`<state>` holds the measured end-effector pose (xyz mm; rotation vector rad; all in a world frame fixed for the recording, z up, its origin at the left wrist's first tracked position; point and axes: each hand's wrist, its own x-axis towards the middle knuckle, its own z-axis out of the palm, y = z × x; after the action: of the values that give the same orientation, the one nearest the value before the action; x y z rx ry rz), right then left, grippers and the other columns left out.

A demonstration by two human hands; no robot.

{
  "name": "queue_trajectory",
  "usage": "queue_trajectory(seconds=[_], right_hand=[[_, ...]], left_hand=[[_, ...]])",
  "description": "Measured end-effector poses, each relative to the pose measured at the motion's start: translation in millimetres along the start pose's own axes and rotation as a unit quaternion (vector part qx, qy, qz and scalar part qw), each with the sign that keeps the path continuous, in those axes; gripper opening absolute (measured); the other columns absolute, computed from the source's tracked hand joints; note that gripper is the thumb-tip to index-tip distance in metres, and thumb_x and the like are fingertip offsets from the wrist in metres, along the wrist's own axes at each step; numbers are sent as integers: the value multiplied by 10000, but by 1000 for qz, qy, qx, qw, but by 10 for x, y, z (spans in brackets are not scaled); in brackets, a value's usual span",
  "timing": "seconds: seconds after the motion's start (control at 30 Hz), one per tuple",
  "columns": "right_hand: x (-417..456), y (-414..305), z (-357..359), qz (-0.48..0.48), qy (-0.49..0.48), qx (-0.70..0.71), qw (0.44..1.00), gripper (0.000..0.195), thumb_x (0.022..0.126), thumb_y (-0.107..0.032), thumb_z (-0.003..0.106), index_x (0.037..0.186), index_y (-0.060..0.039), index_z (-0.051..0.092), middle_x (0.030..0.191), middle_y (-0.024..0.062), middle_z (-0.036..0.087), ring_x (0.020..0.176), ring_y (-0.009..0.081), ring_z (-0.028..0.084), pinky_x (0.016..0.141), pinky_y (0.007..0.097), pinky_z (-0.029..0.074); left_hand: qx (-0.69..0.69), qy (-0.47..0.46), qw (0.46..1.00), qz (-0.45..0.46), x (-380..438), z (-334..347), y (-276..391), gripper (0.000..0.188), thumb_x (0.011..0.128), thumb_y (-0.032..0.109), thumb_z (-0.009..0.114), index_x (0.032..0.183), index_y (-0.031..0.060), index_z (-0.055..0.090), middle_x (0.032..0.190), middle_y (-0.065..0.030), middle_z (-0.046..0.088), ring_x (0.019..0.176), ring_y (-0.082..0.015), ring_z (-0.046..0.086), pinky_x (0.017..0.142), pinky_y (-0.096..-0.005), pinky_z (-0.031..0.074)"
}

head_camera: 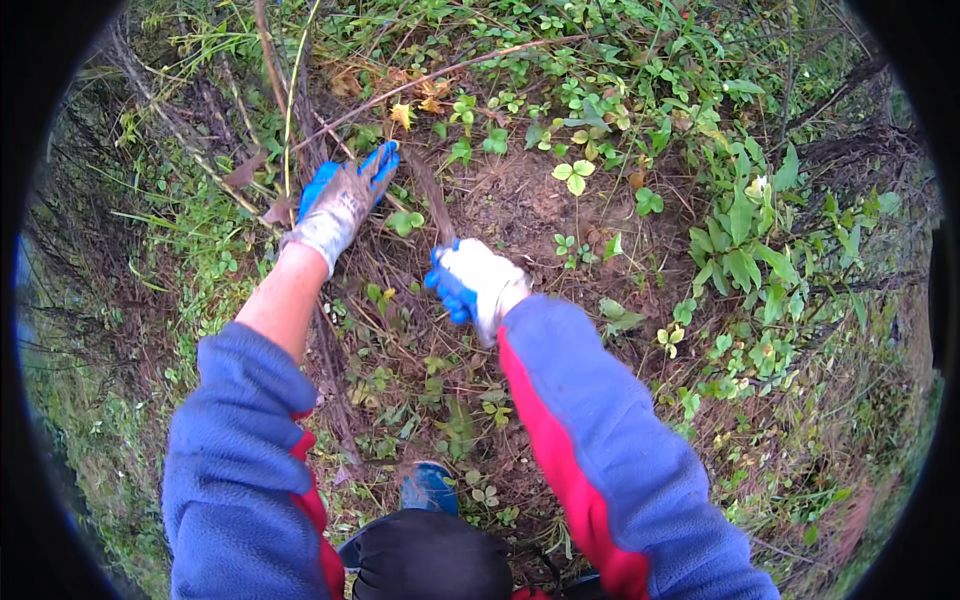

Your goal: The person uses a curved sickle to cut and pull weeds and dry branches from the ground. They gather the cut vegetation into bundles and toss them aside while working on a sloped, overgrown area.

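Note:
My left hand (pixel 341 193), in a soiled white and blue work glove, is over the base of several thin woody stems (pixel 300 97). Its fingers are apart, and I see nothing held in them; the palm side is hidden. Lower and to the right, my right hand (pixel 480 285), gloved the same way, is closed around the near end of a long, narrow brown tool or stick (pixel 431 191). That piece points up and left, its far end close to my left fingertips. Blur leaves its exact kind unclear. Dry stalks and bare soil (pixel 517 199) lie around both hands.
A thin, bare branch (pixel 450 71) slants above my hands. Low leafy plants (pixel 742 225) grow on the right, and dark, dry brush (pixel 90 202) crowds the left. Below are a blue boot (pixel 430 487) and my dark-clad knee (pixel 431 555).

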<state>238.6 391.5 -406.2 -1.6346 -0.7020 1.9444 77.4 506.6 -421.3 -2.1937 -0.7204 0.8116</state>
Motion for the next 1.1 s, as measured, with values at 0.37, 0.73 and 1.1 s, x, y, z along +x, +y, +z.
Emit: queue_trajectory(seconds=[0.37, 0.73, 1.1], right_hand=[[-1339, 1385, 67, -4, -18, -208, 978, 214, 866, -255, 429, 892, -47, 473, 470, 9, 399, 341, 121, 379, 308, 262, 308], [-1091, 795, -22, 64, -48, 40, 996, 212, 855, -276, 435, 841, -65, 448, 529, 9, 408, 335, 103, 337, 295, 250, 281], [-910, 1265, 372, 133, -116, -45, 983, 239, 865, -265, 419, 781, -47, 471, 521, 18, 423, 354, 114, 367, 310, 265, 294]], left_hand=[[-34, -53, 996, 67, -304, 94, 300, 91, 678, 152, 546, 647, 146, 631, 624, -39, 584, 626, -194, 557, 564, -346, 387], [-153, -20, 988, -4, -1170, -199, 333, 131, 699, 162, 521, 794, 98, 585, 825, -49, 532, 726, -202, 502, 568, -305, 401], [-125, -60, 987, 86, -1365, 154, 472, 326, 730, 92, 479, 1047, 14, 492, 965, -145, 526, 758, -219, 522, 567, -293, 412]])
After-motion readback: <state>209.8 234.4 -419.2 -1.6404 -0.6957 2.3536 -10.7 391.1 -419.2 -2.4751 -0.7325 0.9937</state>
